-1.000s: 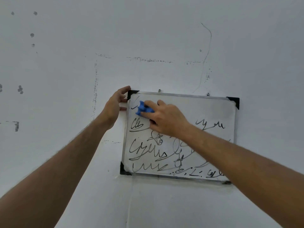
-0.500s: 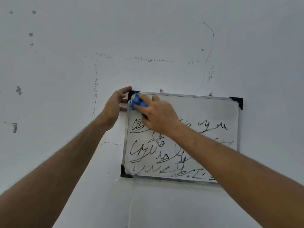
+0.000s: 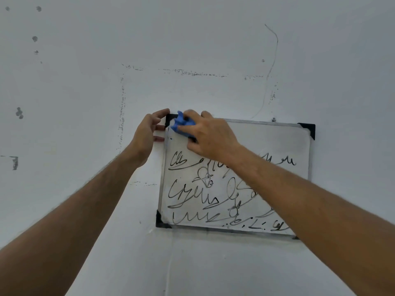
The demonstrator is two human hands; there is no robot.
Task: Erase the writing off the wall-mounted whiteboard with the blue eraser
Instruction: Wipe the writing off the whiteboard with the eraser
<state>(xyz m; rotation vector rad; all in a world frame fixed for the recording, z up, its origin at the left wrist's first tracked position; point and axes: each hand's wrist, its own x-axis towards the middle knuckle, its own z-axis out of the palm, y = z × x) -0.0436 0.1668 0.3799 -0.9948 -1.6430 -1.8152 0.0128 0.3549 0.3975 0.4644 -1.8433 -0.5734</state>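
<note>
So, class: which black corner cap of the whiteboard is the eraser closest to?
The top-left corner cap; the blue eraser sits against it, far from the others.

The right hand (image 3: pixel 210 136) is gripping the blue eraser (image 3: pixel 182 124) and pressing it against the upper left corner of the whiteboard (image 3: pixel 267 142), just beside the black corner cap. The left hand (image 3: pixel 147 136) is resting its fingertips against the board's left edge and top corner. Black scribbled writing (image 3: pixel 192 195) is covering the middle and lower board, while the strip along the top is showing wiped, smeared grey. The grey wall (image 3: pixel 85 82) around it is showing scuffs and dark marks.
</note>
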